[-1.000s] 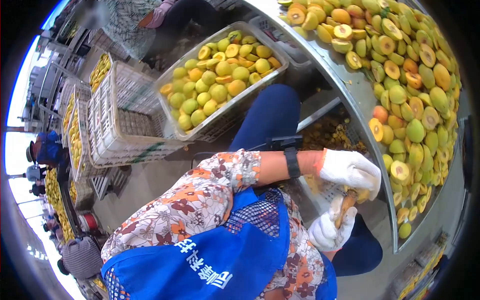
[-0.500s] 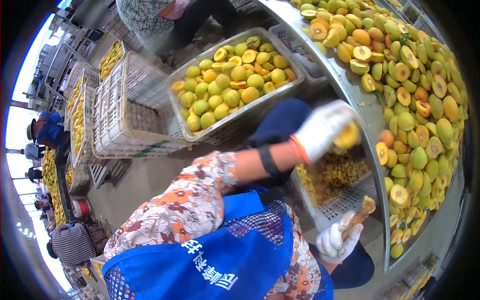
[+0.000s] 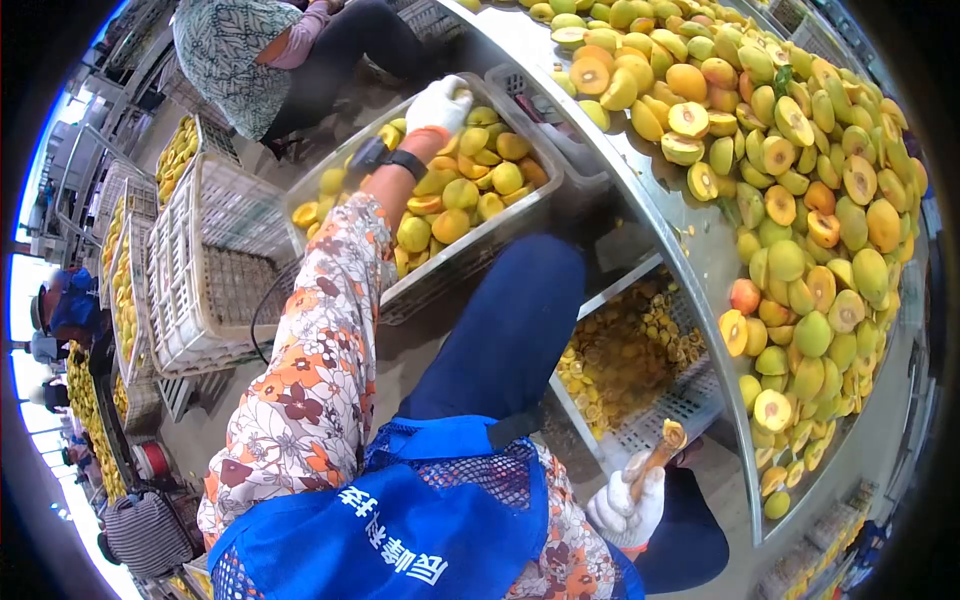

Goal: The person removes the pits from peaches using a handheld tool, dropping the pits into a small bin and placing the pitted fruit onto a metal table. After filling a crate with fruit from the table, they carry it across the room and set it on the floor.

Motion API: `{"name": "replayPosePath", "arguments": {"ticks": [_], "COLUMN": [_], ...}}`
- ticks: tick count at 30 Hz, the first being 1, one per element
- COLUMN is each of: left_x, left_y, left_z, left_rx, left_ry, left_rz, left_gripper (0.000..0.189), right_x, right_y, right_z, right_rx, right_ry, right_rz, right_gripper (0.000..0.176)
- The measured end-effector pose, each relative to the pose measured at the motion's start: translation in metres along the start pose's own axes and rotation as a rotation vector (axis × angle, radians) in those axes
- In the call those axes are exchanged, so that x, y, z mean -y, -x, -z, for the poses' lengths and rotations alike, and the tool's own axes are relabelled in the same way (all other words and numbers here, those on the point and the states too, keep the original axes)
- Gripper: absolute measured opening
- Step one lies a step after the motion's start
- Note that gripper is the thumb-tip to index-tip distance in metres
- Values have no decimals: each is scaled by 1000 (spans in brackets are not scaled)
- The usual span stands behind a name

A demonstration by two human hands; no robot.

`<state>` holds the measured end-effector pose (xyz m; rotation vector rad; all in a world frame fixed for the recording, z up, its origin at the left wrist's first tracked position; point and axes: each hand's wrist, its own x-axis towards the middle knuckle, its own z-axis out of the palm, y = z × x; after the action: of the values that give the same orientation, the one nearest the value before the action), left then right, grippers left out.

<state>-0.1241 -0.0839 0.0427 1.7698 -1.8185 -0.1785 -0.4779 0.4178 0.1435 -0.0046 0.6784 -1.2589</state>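
My left hand (image 3: 438, 107), in a white glove, is over the far end of a crate (image 3: 465, 235) of yellow-green halved fruit (image 3: 460, 193). Its fingers look curled, and whatever they may hold is hidden. My right hand (image 3: 628, 503), also gloved, is closed around the brown handle of a tool (image 3: 657, 461), its yellowish tip pointing up. Below the metal table edge, near my right hand, a lower crate (image 3: 672, 405) holds small yellow-brown pieces (image 3: 625, 345).
A metal table (image 3: 655, 185) bears a large heap of whole and halved fruit (image 3: 810, 260) on the right. Empty-looking stacked crates (image 3: 205, 280) stand left. A seated person (image 3: 235, 65) is at the upper left; other people and fruit-filled crates are farther left.
My left hand has moved from beside the table, where it held a yellow fruit piece, to over the fruit crate. My right hand still holds the tool. The view has shifted.
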Motion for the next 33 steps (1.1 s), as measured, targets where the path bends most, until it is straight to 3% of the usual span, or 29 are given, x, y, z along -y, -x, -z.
{"name": "replayPosePath", "arguments": {"ticks": [5,7,8,10,15,18,22,23,24,26,28,31,33], "left_x": [46,77,77,77,85,83,78,82,86,89,98,98,92], "left_y": [-26,-28,-27,-18,-22,-21,-20,-21,-18,-12,-10,-1,-4], "left_z": [-22,-47,-50,-56,-70,-67,-58,-55,-52,-45,-46,-43,-40], "left_rx": [100,56,58,231,52,75,89,45,47,-64,-84,-120,-69], "left_ry": [-127,-206,-203,-304,-345,-394,-185,89,85,492,484,201,244], "left_rz": [88,-103,-102,24,42,54,156,197,200,348,378,238,288], "left_gripper": [36,40,40,43,38,40,34,30,30,25,22,26,31], "right_x": [1,1,1,3,6,7,9,10,11,13,14,12,14], "right_y": [-9,-15,-18,-24,-39,-46,-53,-54,-55,-57,-58,-60,-63], "right_z": [-6,-7,-7,-3,-4,-3,1,1,0,1,2,2,1], "right_rx": [-133,-141,-147,-122,-112,-131,-124,-124,-126,-125,-131,-161,-148], "right_ry": [-39,-47,-52,-51,-4,-10,-26,-27,-15,-5,-15,-15,3], "right_rz": [6,-10,-27,-47,-108,-133,-156,-159,-165,-171,-177,-174,-176], "right_gripper": [31,31,31,32,34,34,34,34,34,34,34,34,33]}}
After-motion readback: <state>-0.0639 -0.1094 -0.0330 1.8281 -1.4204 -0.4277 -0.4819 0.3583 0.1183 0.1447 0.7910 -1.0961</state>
